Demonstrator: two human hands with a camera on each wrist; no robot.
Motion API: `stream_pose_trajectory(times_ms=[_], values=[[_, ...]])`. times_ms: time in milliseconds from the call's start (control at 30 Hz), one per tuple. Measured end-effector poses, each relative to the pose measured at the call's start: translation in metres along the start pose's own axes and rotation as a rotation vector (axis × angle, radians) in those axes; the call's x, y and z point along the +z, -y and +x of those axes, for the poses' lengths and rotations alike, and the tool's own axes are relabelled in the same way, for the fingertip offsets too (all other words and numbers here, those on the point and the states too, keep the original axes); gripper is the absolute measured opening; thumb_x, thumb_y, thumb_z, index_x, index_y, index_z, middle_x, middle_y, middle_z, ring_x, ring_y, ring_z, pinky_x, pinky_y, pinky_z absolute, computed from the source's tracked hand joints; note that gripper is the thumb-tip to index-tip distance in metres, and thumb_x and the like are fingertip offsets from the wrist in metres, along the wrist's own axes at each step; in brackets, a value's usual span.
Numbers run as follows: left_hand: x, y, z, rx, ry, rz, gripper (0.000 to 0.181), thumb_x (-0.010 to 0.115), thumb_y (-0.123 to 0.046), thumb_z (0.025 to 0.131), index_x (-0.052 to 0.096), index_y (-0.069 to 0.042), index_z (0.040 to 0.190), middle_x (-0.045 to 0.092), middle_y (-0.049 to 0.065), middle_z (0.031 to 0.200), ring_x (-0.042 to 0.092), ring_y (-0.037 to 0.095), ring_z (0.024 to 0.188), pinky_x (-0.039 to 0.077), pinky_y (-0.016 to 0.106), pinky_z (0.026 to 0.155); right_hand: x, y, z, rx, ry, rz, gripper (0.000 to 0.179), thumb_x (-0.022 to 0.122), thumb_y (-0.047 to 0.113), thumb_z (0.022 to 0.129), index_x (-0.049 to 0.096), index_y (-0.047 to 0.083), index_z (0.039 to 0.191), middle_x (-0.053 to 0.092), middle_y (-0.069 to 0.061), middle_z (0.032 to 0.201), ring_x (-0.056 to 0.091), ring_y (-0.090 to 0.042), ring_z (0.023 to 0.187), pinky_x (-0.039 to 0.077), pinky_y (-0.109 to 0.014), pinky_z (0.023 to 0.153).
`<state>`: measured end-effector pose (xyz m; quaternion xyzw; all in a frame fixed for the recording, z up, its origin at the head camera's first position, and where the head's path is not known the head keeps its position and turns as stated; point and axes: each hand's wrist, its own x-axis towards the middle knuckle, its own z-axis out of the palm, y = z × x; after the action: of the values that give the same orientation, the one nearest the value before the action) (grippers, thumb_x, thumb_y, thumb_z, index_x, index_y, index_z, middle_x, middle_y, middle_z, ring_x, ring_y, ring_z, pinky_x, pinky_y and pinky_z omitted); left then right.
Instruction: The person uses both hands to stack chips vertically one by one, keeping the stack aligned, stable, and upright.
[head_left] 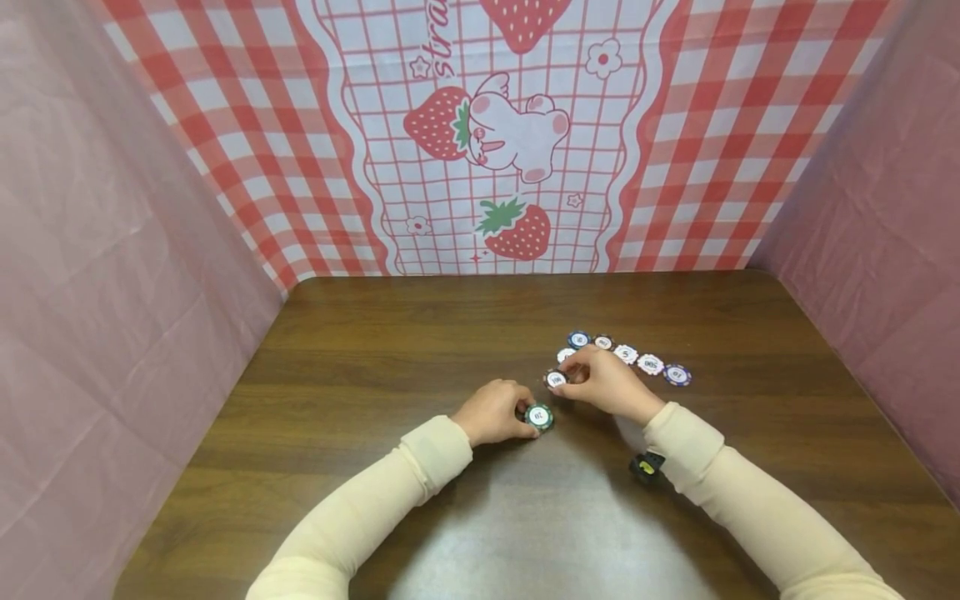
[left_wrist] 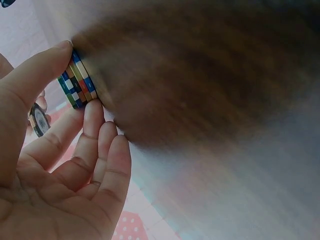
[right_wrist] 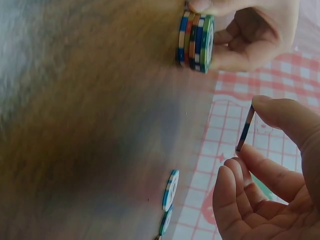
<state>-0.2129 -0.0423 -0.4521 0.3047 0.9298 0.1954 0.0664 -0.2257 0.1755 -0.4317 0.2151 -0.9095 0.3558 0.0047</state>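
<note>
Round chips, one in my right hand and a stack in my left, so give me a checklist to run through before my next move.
1. Left hand steadying the green-topped stack of round chips: ok, pinched at its edges.
2. Right hand gripping the round dark-rimmed chip with a white centre: ok, pinched at its edge.
3. Dark-rimmed chip clear of the brown wood-grain table: ok, lifted.
4. Dark-rimmed chip lined up over the stack: not ok, off to one side and apart.
5. Loose round chips with white centres all fully visible: not ok, the right hand partly hides one.
6. Numbers on the stack's lower chips: cannot tell, faces covered.
</note>
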Motion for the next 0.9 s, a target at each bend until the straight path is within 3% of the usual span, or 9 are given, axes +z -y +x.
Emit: stream_pose_trajectory(times_ms=[400,600,900], values=[[0.0,0.0,0.0,-0.007,-0.001,-0.004,0.031,0.084,-0.032,0.073,0.073,-0.014,0.095,0.066,-0.006,0.082,0.054,0.006,0.075,0.044,0.021,0.071,0.01,0.008,-0.004,-0.088,0.062,0.011,0.023,0.083,0.018,0.076,0.072,0.007,0.093,0.067,-0.001,0.08,0.056,-0.006,0.07,0.048,-0.021,0.065],[-0.001,-0.001,0.0,-0.011,-0.003,0.01,0.029,0.084,-0.033,0.072,0.068,-0.013,0.086,0.062,-0.007,0.077,0.051,0.006,0.071,0.042,0.022,0.066,0.012,0.011,-0.006,-0.094,0.092,0.019,0.024,0.082,0.017,0.076,0.072,0.004,0.094,0.069,-0.002,0.08,0.061,-0.01,0.073,0.05,-0.021,0.066],[-0.001,-0.001,0.0,-0.014,-0.002,0.015,0.031,0.084,-0.035,0.072,0.07,-0.013,0.09,0.063,-0.007,0.078,0.051,0.006,0.071,0.042,0.022,0.067,0.017,0.015,-0.006,-0.117,0.13,0.028,0.022,0.083,0.022,0.075,0.072,0.01,0.091,0.068,0.003,0.078,0.057,-0.004,0.07,0.049,-0.02,0.064]])
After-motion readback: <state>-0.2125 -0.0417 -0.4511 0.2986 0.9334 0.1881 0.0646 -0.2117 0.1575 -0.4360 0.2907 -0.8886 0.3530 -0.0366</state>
